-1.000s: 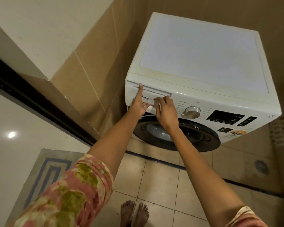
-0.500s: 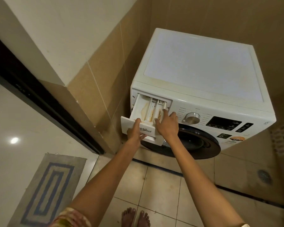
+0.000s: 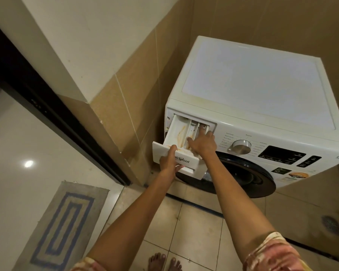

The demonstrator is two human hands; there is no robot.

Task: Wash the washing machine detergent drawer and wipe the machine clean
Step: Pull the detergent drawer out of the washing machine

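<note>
A white front-loading washing machine [image 3: 258, 98] stands in the tiled corner. Its detergent drawer [image 3: 177, 133] is pulled far out at the top left of the front, showing compartments stained orange-brown. My left hand [image 3: 169, 160] grips the drawer's front panel, thumb on its top edge and fingers under it. My right hand [image 3: 203, 142] reaches into the drawer's right compartments, fingers pointing toward the back; what the fingertips touch is hidden.
Tan tiled walls close in at the left and behind the machine. The dark round door [image 3: 243, 177] sits below the drawer, with a silver dial [image 3: 241, 146] and display panel [image 3: 282, 156] beside it. A striped mat [image 3: 65, 225] lies left; a floor drain [image 3: 330, 224] right. My bare feet [image 3: 163, 262] stand on floor tiles.
The drawer went from shut to pulled far out. My left hand kept its hold on the front panel while my right hand moved from the panel into the compartments.
</note>
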